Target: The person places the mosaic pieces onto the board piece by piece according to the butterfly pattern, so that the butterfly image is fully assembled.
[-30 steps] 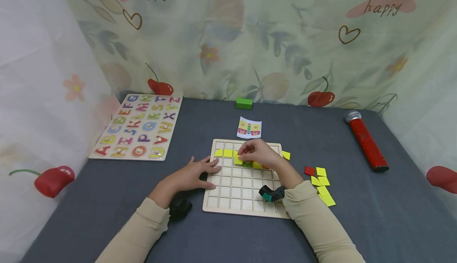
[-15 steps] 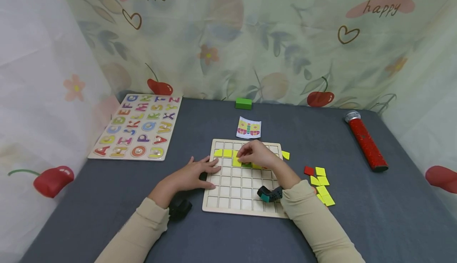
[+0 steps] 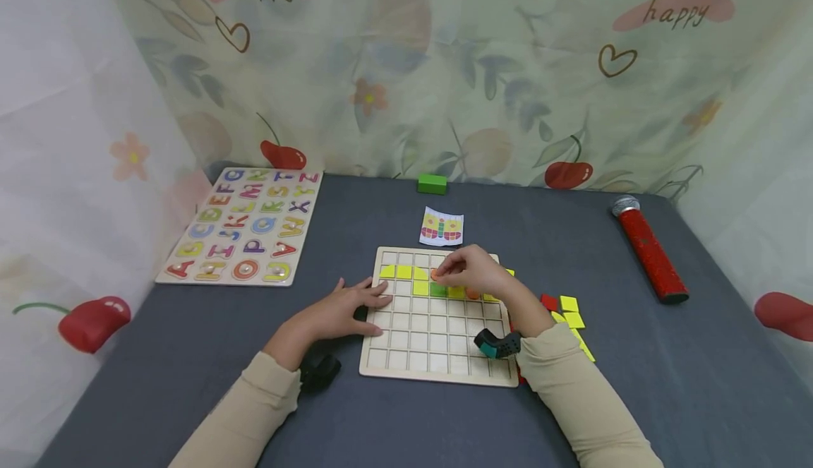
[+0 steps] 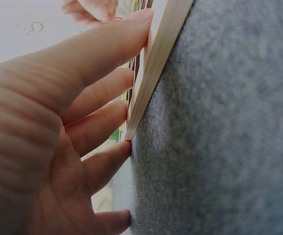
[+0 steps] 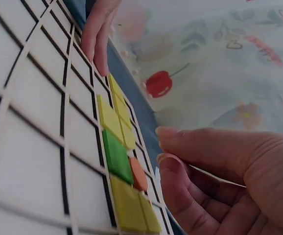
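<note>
A light wooden grid board (image 3: 413, 341) lies before the person. Spread fingers of the left hand (image 3: 346, 310) rest along its left edge, the thumb touching the rim in the left wrist view. Yellow tiles (image 3: 404, 272) stand in an upper row; beneath them come a yellow tile (image 3: 420, 287), a green tile (image 3: 438, 289) and an orange piece (image 3: 472, 294). The right hand (image 3: 473, 270) hovers over the upper cells, its fingertips close by an orange disc (image 5: 138, 174) behind the green tile. In the right wrist view, thumb and forefinger are slightly apart with nothing between them.
Yellow tiles (image 3: 574, 320) and a red tile (image 3: 549, 302) lie right of the board. Behind it are a butterfly pattern card (image 3: 441, 229) and a green block (image 3: 432, 184). An alphabet puzzle (image 3: 254, 207) is at left, a red microphone (image 3: 651, 253) at right.
The right hand has let go of the yellow tile, which now sits flat in its cell, and moved right. The green tile and orange pieces show more fully. The left hand stays put.
</note>
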`<state>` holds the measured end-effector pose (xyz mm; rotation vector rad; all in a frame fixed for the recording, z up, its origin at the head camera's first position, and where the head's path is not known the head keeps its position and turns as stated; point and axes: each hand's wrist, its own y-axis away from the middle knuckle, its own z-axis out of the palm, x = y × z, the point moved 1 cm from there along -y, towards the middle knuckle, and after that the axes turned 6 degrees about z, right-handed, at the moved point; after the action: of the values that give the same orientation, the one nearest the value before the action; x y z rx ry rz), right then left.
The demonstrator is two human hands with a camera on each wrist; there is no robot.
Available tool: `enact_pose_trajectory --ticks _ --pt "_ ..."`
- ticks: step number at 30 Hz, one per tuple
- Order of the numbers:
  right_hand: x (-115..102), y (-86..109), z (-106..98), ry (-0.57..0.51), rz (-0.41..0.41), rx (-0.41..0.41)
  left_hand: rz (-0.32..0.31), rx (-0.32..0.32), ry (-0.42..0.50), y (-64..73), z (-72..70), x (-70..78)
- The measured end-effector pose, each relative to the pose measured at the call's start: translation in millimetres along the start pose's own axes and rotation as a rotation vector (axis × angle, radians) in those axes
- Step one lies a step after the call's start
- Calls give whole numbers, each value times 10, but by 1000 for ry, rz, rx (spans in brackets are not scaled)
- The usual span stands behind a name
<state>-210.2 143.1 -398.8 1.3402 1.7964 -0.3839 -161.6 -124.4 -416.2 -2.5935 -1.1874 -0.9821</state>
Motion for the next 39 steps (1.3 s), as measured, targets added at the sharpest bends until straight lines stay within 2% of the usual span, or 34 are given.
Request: enact_pose_trajectory --ticks 6,10,16,27,33,39 --pt "186 185 -100 -50 28 -24 -4 5 4 4 10 11" --pt "273 346 -176 -43 37 -13 -2 6 8 8 7 15" --pt "384 586 -325 -6 99 23 0 9 7 6 -11 13" --pt "648 1032 -562 -41 180 36 3 14 12 6 -25 15" --pt "810 1263 -615 -46 163 20 0 9 4 0 -13 7" --pt "958 1420 -598 -68 204 32 5 7 7 -2 7 8"
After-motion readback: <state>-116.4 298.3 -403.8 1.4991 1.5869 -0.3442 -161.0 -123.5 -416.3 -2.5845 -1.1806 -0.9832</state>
